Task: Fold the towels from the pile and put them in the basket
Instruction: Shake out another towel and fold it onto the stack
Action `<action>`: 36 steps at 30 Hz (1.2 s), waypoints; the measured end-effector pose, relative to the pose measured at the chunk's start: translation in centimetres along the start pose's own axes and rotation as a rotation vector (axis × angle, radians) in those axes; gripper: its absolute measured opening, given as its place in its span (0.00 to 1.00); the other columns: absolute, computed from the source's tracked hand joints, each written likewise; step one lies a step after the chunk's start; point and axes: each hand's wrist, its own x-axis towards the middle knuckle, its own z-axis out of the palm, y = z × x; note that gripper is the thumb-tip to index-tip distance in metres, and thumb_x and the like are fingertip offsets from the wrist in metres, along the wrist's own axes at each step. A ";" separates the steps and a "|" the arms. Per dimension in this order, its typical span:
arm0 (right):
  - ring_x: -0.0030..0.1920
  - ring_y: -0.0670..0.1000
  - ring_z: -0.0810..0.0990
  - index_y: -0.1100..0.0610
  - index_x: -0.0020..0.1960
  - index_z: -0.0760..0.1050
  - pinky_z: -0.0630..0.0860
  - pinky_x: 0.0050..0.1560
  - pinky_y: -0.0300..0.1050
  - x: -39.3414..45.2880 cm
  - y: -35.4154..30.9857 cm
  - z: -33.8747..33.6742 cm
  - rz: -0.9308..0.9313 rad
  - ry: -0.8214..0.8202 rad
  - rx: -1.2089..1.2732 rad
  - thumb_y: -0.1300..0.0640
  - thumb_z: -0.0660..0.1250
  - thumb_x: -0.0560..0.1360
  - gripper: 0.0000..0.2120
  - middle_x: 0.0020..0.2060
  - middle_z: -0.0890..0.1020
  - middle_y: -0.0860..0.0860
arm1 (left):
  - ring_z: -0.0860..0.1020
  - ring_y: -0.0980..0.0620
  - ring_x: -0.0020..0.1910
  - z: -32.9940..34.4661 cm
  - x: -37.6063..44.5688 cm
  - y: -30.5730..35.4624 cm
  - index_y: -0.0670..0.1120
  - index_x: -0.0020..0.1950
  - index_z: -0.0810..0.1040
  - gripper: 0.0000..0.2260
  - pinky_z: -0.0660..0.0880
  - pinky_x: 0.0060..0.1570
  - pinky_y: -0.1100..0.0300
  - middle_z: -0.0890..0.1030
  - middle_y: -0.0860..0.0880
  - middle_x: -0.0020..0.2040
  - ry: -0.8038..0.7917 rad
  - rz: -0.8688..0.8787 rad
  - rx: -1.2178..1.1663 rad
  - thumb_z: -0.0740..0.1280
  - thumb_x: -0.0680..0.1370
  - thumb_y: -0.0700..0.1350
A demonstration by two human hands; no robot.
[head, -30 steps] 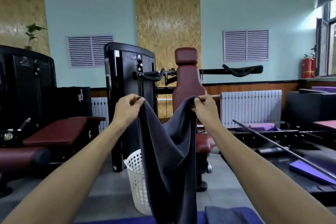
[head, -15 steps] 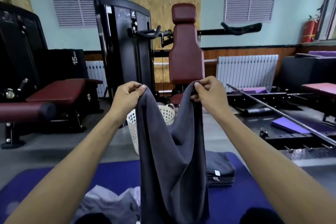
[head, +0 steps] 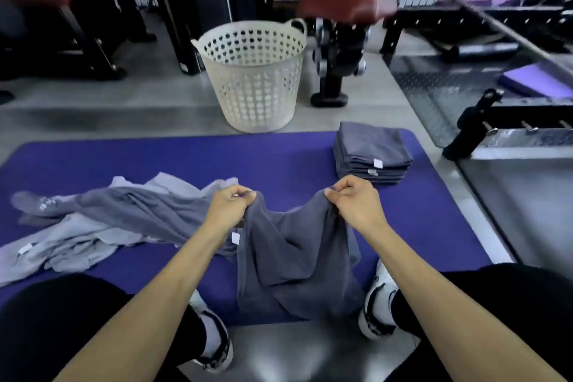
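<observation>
Both hands, left hand (head: 231, 206) and right hand (head: 352, 205), are pinching the top corners of a dark grey towel (head: 294, 260) at centre frame; its lower edge is sagging between blurred shoes. Unfolded towels (head: 93, 226) are sprawling at left on the blue mat (head: 279, 161), a folded stack (head: 372, 153) is sitting upper right, and the basket (head: 252, 74), its inside unreadable, is standing beyond.

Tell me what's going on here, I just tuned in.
A person is folding towels on a blue mat. The left hand and right hand each pinch a top corner of a dark grey towel, which hangs between them. An unfolded pile lies to the left, a folded stack to the right. The white basket beyond the mat looks empty.
</observation>
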 end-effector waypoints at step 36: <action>0.33 0.35 0.79 0.57 0.45 0.81 0.74 0.36 0.27 14.5 19.3 20.7 0.370 -0.207 0.080 0.57 0.72 0.76 0.03 0.36 0.83 0.44 | 0.78 0.56 0.42 3.9 22.5 -22.4 0.42 0.50 0.83 0.07 0.66 0.37 0.80 0.82 0.48 0.44 0.319 -0.191 0.452 0.74 0.74 0.43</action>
